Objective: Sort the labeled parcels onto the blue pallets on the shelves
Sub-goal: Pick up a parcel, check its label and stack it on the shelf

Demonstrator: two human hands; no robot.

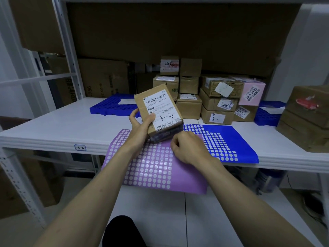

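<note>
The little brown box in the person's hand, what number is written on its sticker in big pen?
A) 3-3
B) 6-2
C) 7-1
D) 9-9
A: the left hand grips the small brown parcel, and its white label shows "3-3" handwritten in pen; "6-2" is only on the tag at the shelf edge.

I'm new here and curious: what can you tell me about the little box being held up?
The small brown cardboard parcel is held tilted above the shelf edge, gripped by the left hand, thumb on its white shipping label. The label shows barcodes, printed numbers and handwritten "3-3". A dark band wraps its lower end, where the right hand is close by.
</note>
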